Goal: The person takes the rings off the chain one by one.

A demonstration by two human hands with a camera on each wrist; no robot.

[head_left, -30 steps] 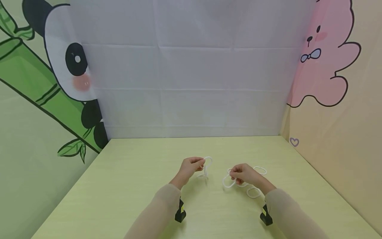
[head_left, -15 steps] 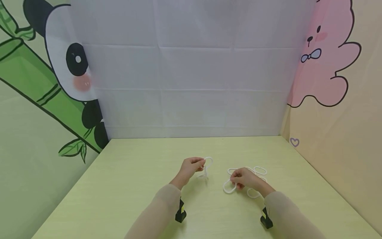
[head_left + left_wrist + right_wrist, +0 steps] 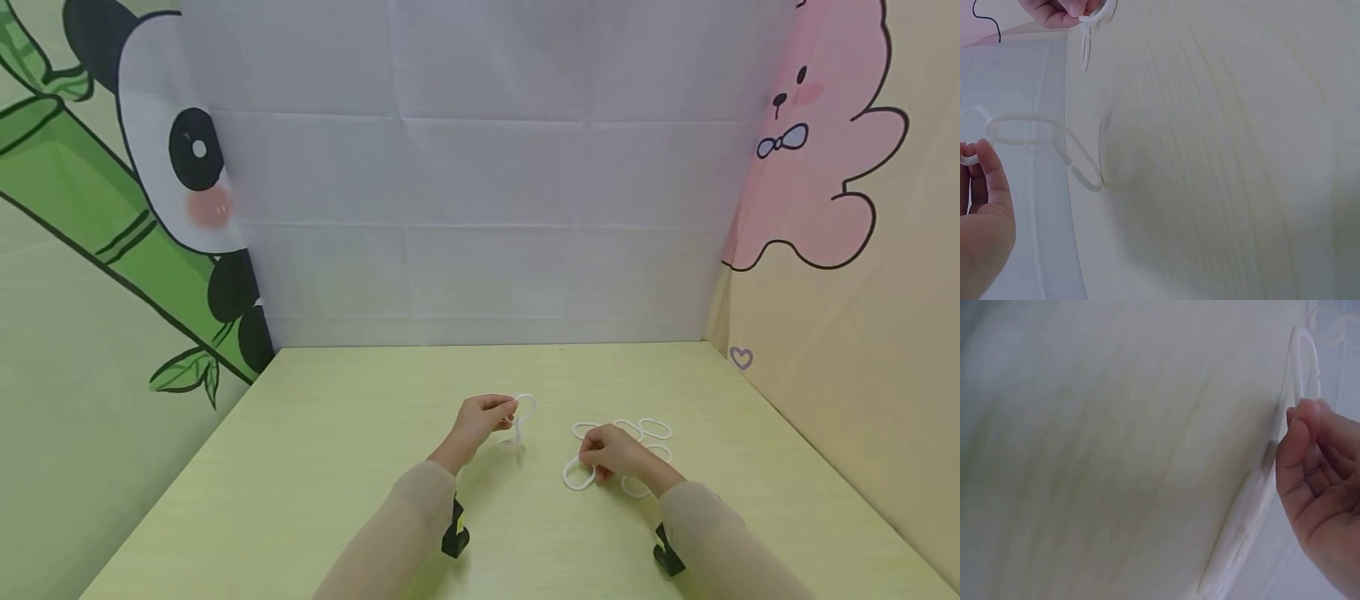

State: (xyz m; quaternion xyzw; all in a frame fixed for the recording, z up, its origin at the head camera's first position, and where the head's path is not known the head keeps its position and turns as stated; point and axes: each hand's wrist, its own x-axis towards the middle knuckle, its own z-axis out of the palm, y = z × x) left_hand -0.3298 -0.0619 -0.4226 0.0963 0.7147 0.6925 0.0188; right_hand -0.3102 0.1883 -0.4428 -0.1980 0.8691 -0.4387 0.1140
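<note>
My left hand (image 3: 480, 421) pinches one end of a short chain of white oval links (image 3: 1041, 118), thumb against fingertips. The joined links hang from it, the lowest close to the tabletop in the left wrist view. To the right, my right hand (image 3: 618, 450) pinches another white oval link (image 3: 1297, 356) between thumb and fingers, low over the table. Part of that link shows left of the fingertips in the head view. Several loose white links (image 3: 655, 438) lie around and behind the right hand, some partly hidden by the hand and wrist.
The pale yellow-green table (image 3: 360, 400) reaches back to a white creased cloth (image 3: 480, 275). Side walls carry a panda drawing (image 3: 142, 158) and a pink bear drawing (image 3: 817, 192). Black devices (image 3: 454, 533) sit under both wrists.
My right hand has moved slightly toward me and down with its link, uncovering more of the loose links behind it. The left hand holds its chain in about the same place.
</note>
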